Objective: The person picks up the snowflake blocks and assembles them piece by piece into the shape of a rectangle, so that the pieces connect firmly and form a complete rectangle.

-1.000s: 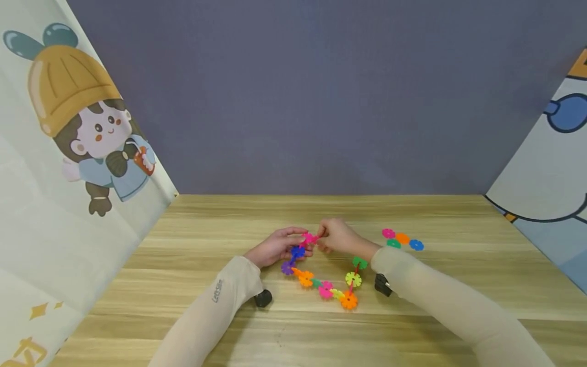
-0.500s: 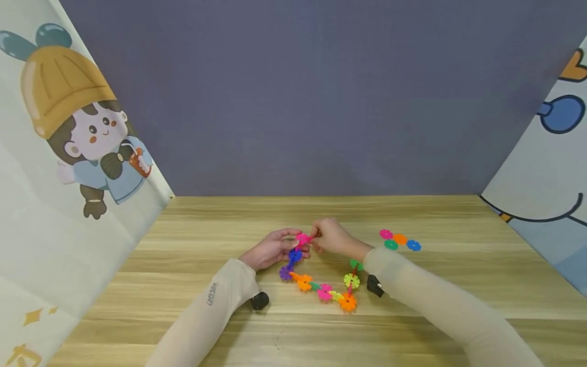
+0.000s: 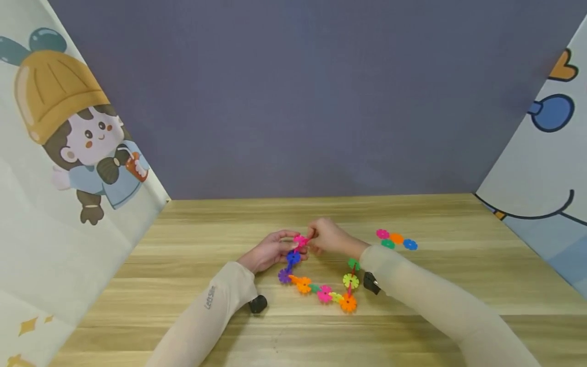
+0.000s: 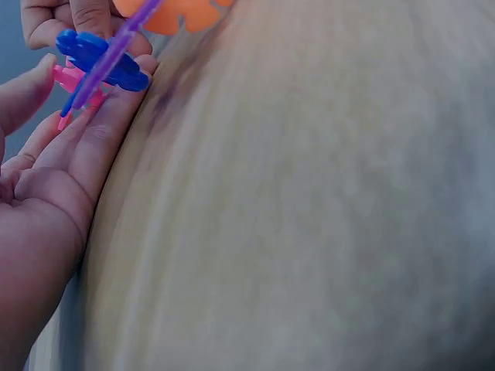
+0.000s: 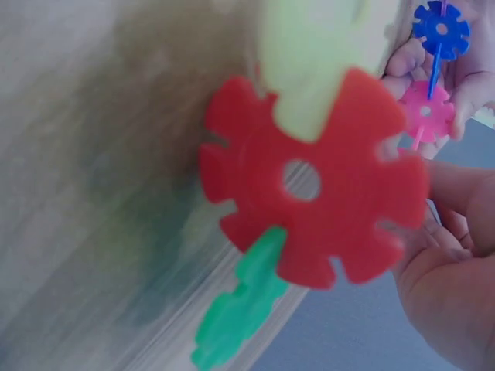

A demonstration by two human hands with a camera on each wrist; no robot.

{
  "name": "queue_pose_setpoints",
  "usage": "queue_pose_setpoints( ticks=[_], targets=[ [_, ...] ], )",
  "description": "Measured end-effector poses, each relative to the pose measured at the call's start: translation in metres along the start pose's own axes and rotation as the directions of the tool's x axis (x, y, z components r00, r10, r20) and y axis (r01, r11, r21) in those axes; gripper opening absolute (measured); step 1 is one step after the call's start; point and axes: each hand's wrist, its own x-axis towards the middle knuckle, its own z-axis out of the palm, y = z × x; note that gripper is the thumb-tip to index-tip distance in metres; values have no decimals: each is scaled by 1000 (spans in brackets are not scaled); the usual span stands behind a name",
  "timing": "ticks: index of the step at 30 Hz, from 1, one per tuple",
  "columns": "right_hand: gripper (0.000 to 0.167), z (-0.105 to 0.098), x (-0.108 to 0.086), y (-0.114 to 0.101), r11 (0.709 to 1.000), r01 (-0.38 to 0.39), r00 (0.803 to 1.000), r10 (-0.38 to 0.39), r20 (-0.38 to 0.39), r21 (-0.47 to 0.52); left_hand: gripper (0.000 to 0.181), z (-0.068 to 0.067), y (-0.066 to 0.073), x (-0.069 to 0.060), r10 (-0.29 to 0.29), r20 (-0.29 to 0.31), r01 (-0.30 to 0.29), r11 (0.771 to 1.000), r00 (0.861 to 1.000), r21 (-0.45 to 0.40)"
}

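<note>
The left hand (image 3: pixel 272 250), its fingers only slightly bent, pinches a pink disc (image 3: pixel 300 240) between thumb and fingers — part of a chain (image 3: pixel 324 293) of notched discs. From there the chain runs through a blue disc (image 3: pixel 293 257) and a purple disc (image 3: pixel 285 276), then rightward over the surface (image 3: pixel 293 336) to an orange disc (image 3: pixel 348 303). The right hand (image 3: pixel 331 237), narrow and curled, grips a pink edge beside the pinched disc — mostly hidden by its fingers. Farther right, well apart, lies a blue loose disc (image 3: pixel 410 244).
</note>
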Motion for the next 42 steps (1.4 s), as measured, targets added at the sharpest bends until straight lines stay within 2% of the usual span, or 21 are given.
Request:
queue_pose_setpoints(
  ticks=[5,11,16,21,27,29,37,42],
  targets=[
    [3,-2,-4,0,996,-34,999,33,8,82,36,1,-1,-5,-21,-7,21,1000,1000,-9],
    [16,-18,-11,6,992,-39,999,40,-10,121,38,-1,-3,-11,2,10,-2,1000,1000,-13],
    [26,-36,-23,19,991,-39,997,47,-55,130,30,-1,-2,-12,20,23,-20,1000,1000,-4],
    [29,-52,-37,31,992,-61,995,69,-75,108,20,-2,-3,-11,11,17,-12,1000,1000,19],
    [32,-68,-51,48,993,-102,988,108,-110,60,18,-2,-3,-9,8,12,-9,999,1000,49],
    [33,-72,-55,54,991,-111,986,119,-121,71,17,-2,-4,-9,3,5,-3,999,1000,46],
    [36,-87,-71,74,993,-119,982,117,-148,-8,15,-2,-5,-5,-3,-10,3,999,1000,41],
    [38,-95,-79,89,986,-167,974,169,-149,26,14,-3,-6,-2,4,-18,-3,998,1000,55]
  ],
)
